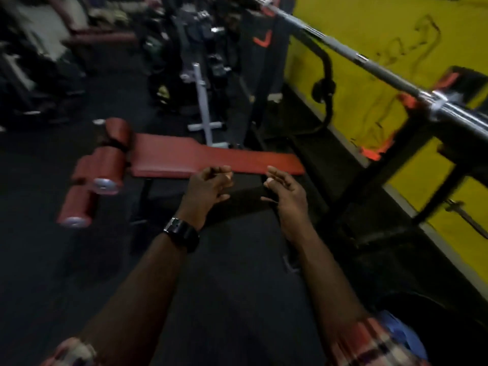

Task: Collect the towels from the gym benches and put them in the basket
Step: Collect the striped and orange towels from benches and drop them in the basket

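A red padded gym bench (190, 157) lies across the middle of the view, with red roller pads (105, 165) at its left end. I see no towel on it and no basket anywhere. My left hand (208, 188), with a black watch on the wrist, hovers just in front of the bench's near edge, its fingers loosely curled and holding nothing. My right hand (285, 191) is held out beside it, about a hand's width to the right, fingers relaxed and empty. The picture is blurred by motion.
A steel barbell (369, 62) rests on a black rack (412, 154) at the right, along a yellow wall (396, 30). A grey frame (203, 107) and dark machines stand behind the bench. The floor (224, 286) is dark matting.
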Tool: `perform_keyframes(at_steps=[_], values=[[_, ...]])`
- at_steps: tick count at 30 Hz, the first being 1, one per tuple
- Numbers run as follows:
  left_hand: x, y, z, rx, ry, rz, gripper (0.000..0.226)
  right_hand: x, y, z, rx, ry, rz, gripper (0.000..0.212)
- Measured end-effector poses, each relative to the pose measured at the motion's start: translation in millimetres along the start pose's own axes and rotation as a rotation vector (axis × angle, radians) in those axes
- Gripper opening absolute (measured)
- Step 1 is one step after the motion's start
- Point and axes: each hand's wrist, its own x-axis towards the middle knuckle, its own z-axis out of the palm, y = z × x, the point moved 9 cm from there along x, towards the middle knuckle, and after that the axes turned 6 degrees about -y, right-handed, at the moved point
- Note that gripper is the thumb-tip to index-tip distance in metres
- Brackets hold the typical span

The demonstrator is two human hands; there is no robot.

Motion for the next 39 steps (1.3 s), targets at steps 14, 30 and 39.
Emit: perform_keyframes(at_steps=[14,30,39], values=[[-10,81,-419,-0.149,0.461,0.156,0.020,74,67,437,-0.005,-0.441,0.055,0.024],[72,146,-782,-0.101,0.788,0.185,0.026,218,155,852,-0.008,-0.708,0.175,0.023],[155,177,-999,-0.105,0.784,0.200,0.030,298,219,1055,-0.036,-0.678,0.175,0.021]])
